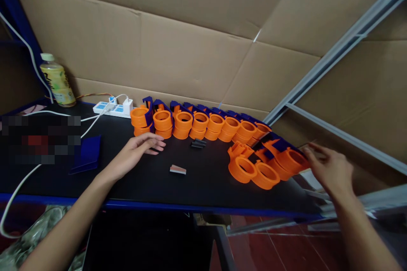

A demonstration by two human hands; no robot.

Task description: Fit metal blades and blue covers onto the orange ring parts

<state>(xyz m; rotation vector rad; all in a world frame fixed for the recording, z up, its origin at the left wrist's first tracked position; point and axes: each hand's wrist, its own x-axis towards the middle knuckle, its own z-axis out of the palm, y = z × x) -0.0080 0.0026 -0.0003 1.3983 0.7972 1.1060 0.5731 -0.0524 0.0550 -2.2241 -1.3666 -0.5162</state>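
My left hand [142, 149] hovers over the black tabletop with its fingers loosely stretched out, holding nothing, close to the left end of a row of orange rings [183, 120] with dark blue parts behind them. At the table's right end, my right hand [332, 170] has thumb and fingers pinched together beside a dark blue part [282, 143] on the orange rings there. Something thin seems to stick out at its fingertips, too small to name. Between the hands lie several short black strips [198, 143] and a small pale wedge-shaped piece [177, 170]. Other orange rings [242, 169] stand at the right.
A white power strip [112, 109] with plugs and cables lies at the back left, near a yellow-labelled bottle [58, 80]. Dark blue flat pieces [85, 154] rest left of my left forearm. Cardboard [190, 51] lines the back; a metal frame bar [330, 46] slants at right.
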